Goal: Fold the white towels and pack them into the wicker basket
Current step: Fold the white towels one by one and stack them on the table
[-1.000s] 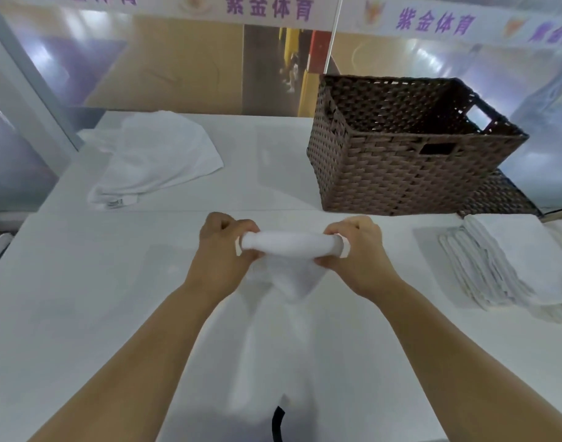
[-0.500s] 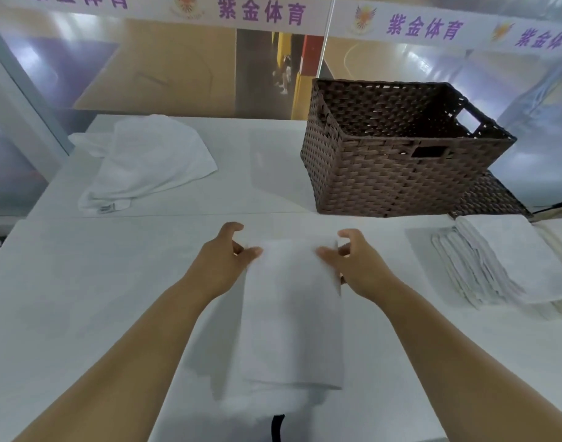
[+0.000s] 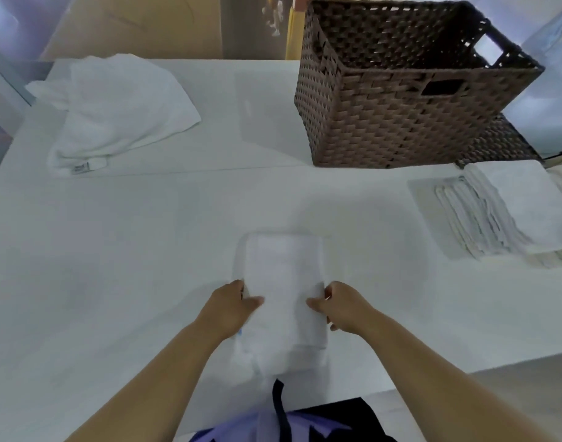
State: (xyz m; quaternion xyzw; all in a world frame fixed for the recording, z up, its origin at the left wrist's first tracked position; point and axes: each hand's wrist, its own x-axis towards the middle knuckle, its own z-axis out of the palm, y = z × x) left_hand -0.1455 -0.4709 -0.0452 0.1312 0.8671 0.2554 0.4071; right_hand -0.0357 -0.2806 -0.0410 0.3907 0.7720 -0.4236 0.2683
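A white towel (image 3: 282, 275) lies folded into a long strip on the white table, running toward me, its near end hanging over the table's front edge. My left hand (image 3: 231, 306) pinches its left edge and my right hand (image 3: 340, 306) pinches its right edge, both at the strip's near part. The brown wicker basket (image 3: 384, 116) stands upright at the back right, with nothing visible inside. Several folded white towels (image 3: 512, 212) are stacked at the right. A crumpled white towel (image 3: 113, 106) lies at the back left.
The white table (image 3: 113, 250) stretches across the view, with a seam across its middle. A brown wicker lid (image 3: 502, 145) lies behind the folded stack, right of the basket. A glass wall stands behind the table.
A second ago both hands held the towel's top edge up in the air. They laid it flat on the table, then slid back along its sides toward me.
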